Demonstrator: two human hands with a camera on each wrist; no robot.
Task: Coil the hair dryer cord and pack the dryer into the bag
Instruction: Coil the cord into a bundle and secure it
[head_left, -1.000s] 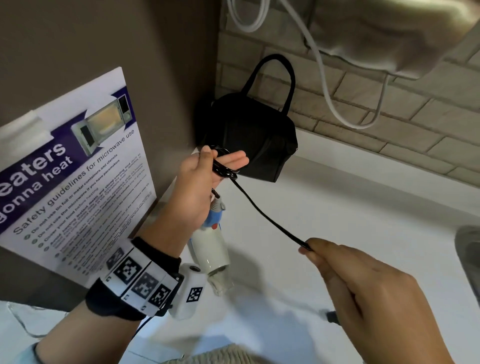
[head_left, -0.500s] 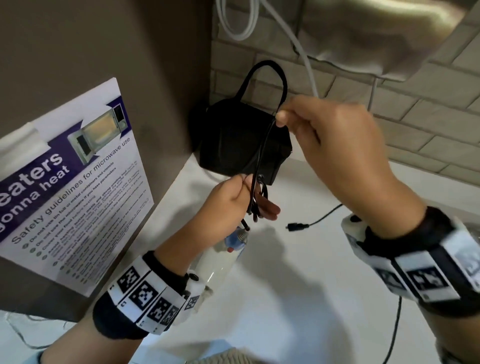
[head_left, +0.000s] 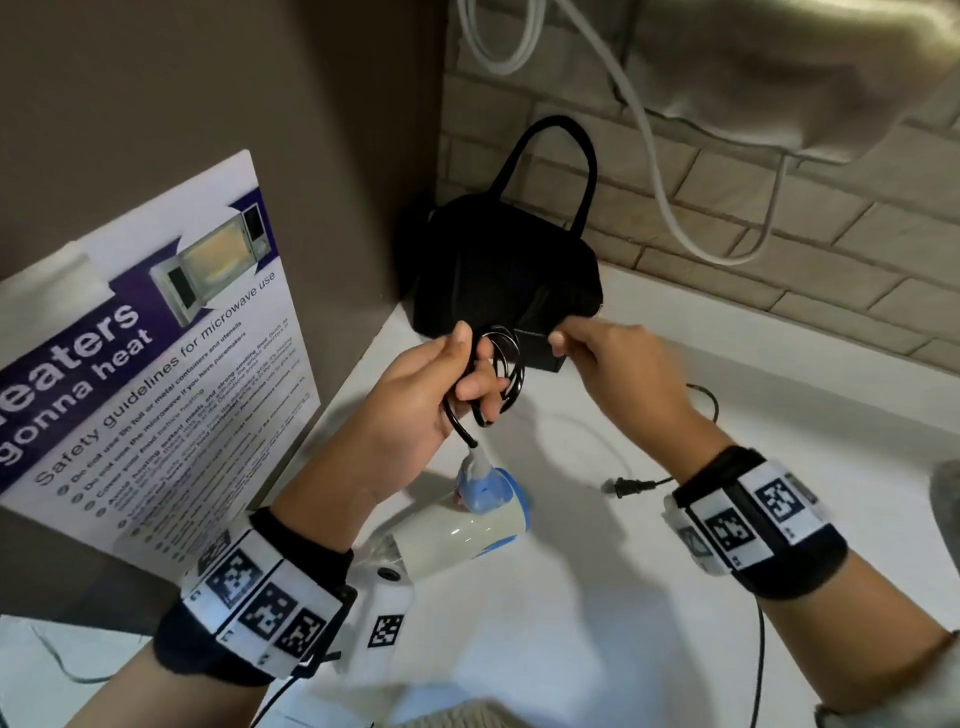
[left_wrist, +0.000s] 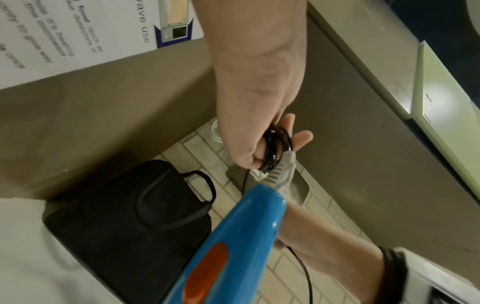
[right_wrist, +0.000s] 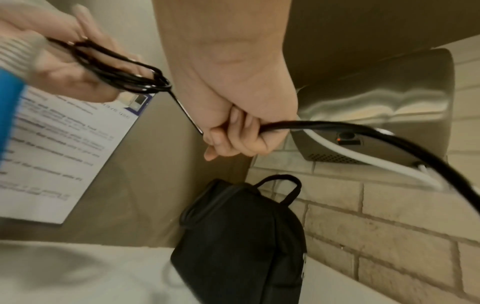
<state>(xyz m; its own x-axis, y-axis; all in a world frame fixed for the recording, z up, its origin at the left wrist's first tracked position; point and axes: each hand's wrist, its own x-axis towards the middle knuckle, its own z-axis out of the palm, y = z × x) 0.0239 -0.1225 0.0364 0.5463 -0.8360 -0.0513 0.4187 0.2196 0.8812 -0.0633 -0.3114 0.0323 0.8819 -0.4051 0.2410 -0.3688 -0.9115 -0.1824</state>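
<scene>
Left hand (head_left: 431, 387) pinched the coiled loops of cord (head_left: 506, 364); hair dryer (head_left: 467, 525) hung below it at 6 o'clock. Right hand (head_left: 618, 364) was closed on the free cord. Bag (head_left: 498, 270) stood at 12 o'clock, apparently closed. Best practice: feed each loop evenly, hold tension light, keep the plug (head_left: 623, 487) from snagging.

The bag (head_left: 506, 280) stands in the back corner, hard against the brown wall (head_left: 311, 130) on its left and the brick wall (head_left: 727, 218) behind. A poster (head_left: 156, 353) lines the left side. White cables (head_left: 670, 197) and a steel dryer unit (right_wrist: 376, 107) hang above the bag. The counter (head_left: 779, 415) lies open to the right, crossed only by the loose cord (head_left: 696, 467).
</scene>
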